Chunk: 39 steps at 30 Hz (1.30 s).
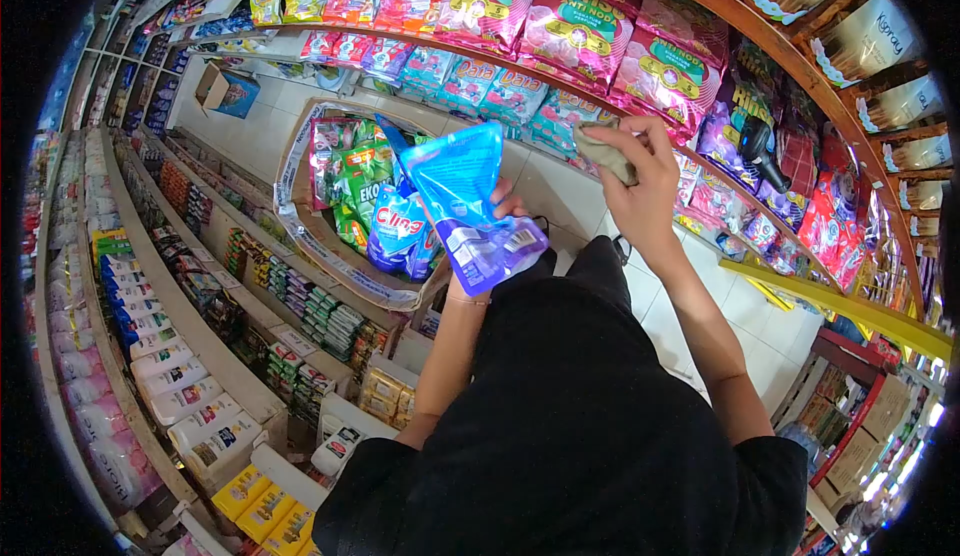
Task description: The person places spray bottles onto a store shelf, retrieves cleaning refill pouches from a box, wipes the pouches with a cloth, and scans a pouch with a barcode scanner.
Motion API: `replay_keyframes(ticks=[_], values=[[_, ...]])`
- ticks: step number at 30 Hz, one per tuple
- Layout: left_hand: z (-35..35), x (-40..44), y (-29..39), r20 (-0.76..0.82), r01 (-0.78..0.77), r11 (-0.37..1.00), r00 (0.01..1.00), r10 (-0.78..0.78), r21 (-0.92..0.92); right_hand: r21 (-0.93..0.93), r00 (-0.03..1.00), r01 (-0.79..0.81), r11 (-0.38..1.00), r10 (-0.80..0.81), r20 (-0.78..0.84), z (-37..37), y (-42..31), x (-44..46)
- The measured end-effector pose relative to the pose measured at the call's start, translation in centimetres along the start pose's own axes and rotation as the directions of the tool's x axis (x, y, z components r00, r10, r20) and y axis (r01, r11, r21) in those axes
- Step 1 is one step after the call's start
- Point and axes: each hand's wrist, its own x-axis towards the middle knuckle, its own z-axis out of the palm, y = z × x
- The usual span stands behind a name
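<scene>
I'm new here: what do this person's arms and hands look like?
Both arms have short black sleeves. What shows of the left hand and the right hand is gloveless. A thin band circles the left wrist.

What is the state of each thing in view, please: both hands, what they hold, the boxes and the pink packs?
Left hand: closed on blue pouch
Right hand: closed on cloth
Blue pouch: held tilted; sealed or not, cannot tell
Cloth: bunched up
Large carton: open, with green pouches inside
Small box: open
Pink packs: lined up
</scene>
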Motion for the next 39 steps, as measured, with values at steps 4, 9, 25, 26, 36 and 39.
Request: replay_keyframes(ticks=[4,9,25,26,36,39], values=[[5.4,0.8,-2.8,-0.165,-0.031,0.949,0.982,0.086,0.313,0.137,0.993,0.100,0.985,-0.107,0.048,0.7,-3.0,1.6],[7.3,1.0,-4.0,-0.438,0.083,0.785,0.863,0.252,0.614,0.333,0.888,0.313,0.890,-0.398,0.230,3.7,-4.4,-0.8],[3.8,1.0,-2.7,-0.252,0.057,0.894,0.966,0.064,0.445,-0.015,0.955,0.261,0.965,-0.256,0.146,3.1,-1.2,4.8],[3.8,1.0,-2.8,-0.247,0.056,0.899,0.967,0.060,0.435,0.092,0.934,0.281,0.955,-0.294,0.204,3.6,-1.8,3.9],[3.4,1.1,-2.7,-0.235,0.073,0.912,0.972,0.026,0.404,-0.399,0.975,0.099,0.912,-0.010,0.220,2.4,-0.1,6.6],[3.2,1.0,-2.6,-0.237,0.064,0.917,0.971,0.034,0.394,-0.057,0.935,0.015,0.998,0.006,0.354,5.2,-3.0,3.5]])
